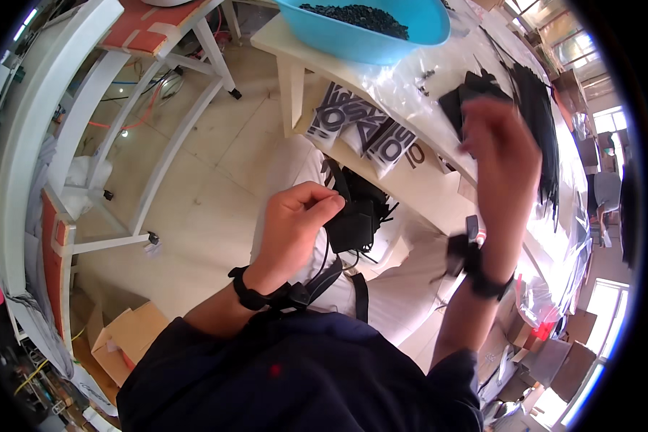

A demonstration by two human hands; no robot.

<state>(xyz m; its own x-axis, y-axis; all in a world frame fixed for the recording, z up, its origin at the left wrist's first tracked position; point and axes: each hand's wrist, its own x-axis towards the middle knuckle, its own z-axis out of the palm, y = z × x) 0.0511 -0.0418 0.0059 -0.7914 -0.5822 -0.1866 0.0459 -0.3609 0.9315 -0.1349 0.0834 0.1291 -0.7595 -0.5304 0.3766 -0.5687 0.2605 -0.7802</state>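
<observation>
Two hands over the lap: left hand at centre frame, fingers closed on a small black boxy part with thin cords; right hand blurred at upper right, grip unclear. Blue plastic basin on the worktop above.

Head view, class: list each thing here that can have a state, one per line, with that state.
Left hand: closed, fingers pinching a black part over the lap.
Right hand: raised above the table, blurred; grip unclear.
Blue basin: upright on the table, partly filled with small black pieces.
Cardboard box: on floor, open.
</observation>
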